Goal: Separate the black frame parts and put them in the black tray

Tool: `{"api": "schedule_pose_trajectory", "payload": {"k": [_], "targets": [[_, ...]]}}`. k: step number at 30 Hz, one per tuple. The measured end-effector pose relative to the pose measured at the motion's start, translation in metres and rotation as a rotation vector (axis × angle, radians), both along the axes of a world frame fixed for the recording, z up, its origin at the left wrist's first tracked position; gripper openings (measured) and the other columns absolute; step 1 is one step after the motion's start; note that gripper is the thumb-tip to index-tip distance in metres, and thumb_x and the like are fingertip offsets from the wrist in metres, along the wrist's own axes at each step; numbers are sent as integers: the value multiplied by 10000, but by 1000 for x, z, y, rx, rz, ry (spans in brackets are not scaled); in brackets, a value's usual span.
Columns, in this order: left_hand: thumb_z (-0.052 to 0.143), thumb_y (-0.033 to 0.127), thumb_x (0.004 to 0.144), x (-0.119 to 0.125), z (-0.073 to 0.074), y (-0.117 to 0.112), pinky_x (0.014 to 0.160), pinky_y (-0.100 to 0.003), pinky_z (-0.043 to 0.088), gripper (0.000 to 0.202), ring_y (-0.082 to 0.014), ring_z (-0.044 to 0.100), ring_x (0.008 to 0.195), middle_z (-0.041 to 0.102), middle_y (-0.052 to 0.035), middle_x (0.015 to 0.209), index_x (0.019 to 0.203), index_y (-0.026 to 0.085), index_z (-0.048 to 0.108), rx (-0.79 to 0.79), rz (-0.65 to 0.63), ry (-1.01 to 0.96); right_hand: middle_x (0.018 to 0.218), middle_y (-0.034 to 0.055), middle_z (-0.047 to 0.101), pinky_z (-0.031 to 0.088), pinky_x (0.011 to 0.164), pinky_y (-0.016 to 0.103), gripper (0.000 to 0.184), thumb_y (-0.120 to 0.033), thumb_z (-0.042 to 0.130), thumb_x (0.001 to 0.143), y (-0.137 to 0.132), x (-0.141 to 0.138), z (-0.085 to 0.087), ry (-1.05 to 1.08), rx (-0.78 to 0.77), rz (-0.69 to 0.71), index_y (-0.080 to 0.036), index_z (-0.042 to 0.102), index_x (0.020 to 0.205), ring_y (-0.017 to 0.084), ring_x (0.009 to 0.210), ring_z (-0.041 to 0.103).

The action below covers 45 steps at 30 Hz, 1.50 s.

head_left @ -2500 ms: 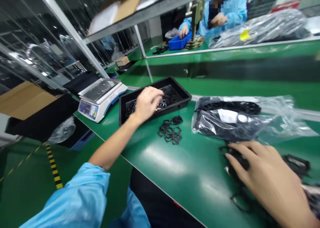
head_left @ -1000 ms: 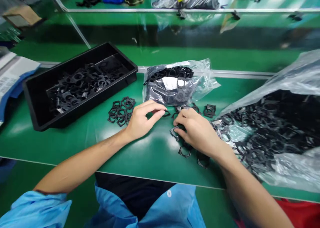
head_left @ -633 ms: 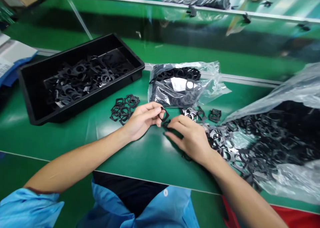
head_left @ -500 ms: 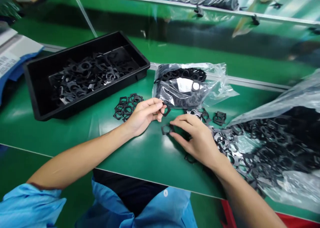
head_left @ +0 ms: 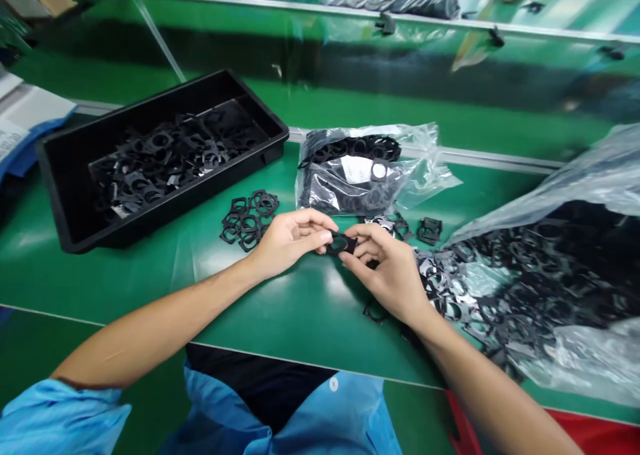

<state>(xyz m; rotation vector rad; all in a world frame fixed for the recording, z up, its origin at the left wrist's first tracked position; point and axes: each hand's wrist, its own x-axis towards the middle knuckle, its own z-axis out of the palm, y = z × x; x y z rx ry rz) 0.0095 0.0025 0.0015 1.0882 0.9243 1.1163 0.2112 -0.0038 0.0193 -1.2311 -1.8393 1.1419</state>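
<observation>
My left hand [head_left: 293,240] pinches a flat black plate with a round hole [head_left: 339,243], between thumb and fingertips. At the right side of it my right hand [head_left: 390,268] closes on a similar black plate. The two pieces meet or overlap between my fingertips, and where one ends and the other begins is hard to make out. A small group of the same black plates [head_left: 249,220] lies on the green tabletop [head_left: 280,322] beyond my left wrist. One loose plate [head_left: 376,312] rests under my right hand, partly hidden by it.
A black tray [head_left: 175,217] of many such plates stands at the left. Behind my hands lies a clear bag [head_left: 423,168] with plates and a white label. A large opened plastic bag [head_left: 595,355] with plates spilling out covers the right side. A metal rail [head_left: 320,3] runs behind.
My hands have come together, so the two plates that were apart now meet. My left hand has turned slightly. The view has shifted a little.
</observation>
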Motion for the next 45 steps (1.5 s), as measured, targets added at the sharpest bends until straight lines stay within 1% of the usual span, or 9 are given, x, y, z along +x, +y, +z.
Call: {"api": "schedule_pose_trajectory", "payload": {"k": [6, 10, 15, 24, 29, 35, 39, 42, 45], "targets": [[802, 311, 793, 5, -3, -8, 653, -227, 602, 207, -123, 712, 657, 711, -13, 756, 871, 141, 712, 6, 59, 77, 863, 32, 716, 607, 736, 312, 290, -303, 837, 742, 3, -2, 7, 367, -389, -14, -195, 671, 953, 179, 744, 745], [773, 257, 810, 4, -3, -9, 624, -189, 560, 146, -106, 691, 653, 709, -5, 732, 875, 149, 700, 53, 79, 142, 880, 35, 734, 607, 780, 293, 243, -297, 845, 742, 5, -1, 9, 472, -501, -23, -181, 700, 899, 173, 799, 763], [755, 216, 811, 3, -4, -8, 629, -149, 535, 89, -74, 649, 662, 682, 15, 742, 851, 159, 701, 142, 116, 246, 744, 2, 708, 598, 750, 282, 306, -347, 916, 666, 7, -2, 4, 508, -552, -65, -179, 683, 769, 179, 759, 766], [707, 184, 846, 5, -6, -10, 657, -169, 559, 60, -81, 640, 675, 651, 24, 757, 820, 173, 654, 352, 172, 368, 709, -10, 682, 620, 797, 315, 326, -361, 943, 607, 7, -4, 8, 516, -539, -136, -185, 692, 720, 159, 700, 727], [698, 204, 873, 4, -9, -11, 752, -214, 600, 76, -121, 681, 848, 681, -30, 922, 828, 171, 648, 437, 187, 412, 705, -14, 669, 619, 805, 330, 315, -358, 924, 623, 6, -4, 8, 493, -523, -114, -187, 680, 724, 141, 669, 689], [690, 188, 904, 3, -8, -12, 765, -224, 604, 45, -122, 701, 839, 716, -27, 895, 874, 171, 660, 571, 198, 471, 754, 0, 675, 578, 685, 253, 328, -390, 902, 664, 5, -3, 5, 416, -417, -58, -184, 676, 783, 129, 672, 665], [702, 145, 897, 3, -4, -12, 825, -246, 600, 45, -126, 707, 865, 732, -32, 894, 884, 172, 669, 770, 236, 538, 801, 26, 688, 587, 695, 276, 235, -389, 818, 796, 1, -2, 4, 241, -71, -80, -198, 682, 786, 155, 715, 663], [719, 159, 890, 4, -5, -13, 813, -235, 613, 87, -121, 713, 871, 729, -33, 928, 949, 176, 658, 730, 250, 476, 798, 31, 690, 576, 671, 269, 140, -296, 733, 883, -1, -2, 4, 136, 160, -88, -213, 673, 787, 161, 725, 652], [719, 188, 893, 4, -6, -14, 817, -238, 623, 90, -127, 717, 902, 720, -43, 958, 952, 175, 653, 620, 250, 405, 773, 25, 688, 546, 635, 264, 112, -227, 705, 901, -1, -1, 5, 94, 278, -81, -221, 665, 796, 160, 710, 639]]}}
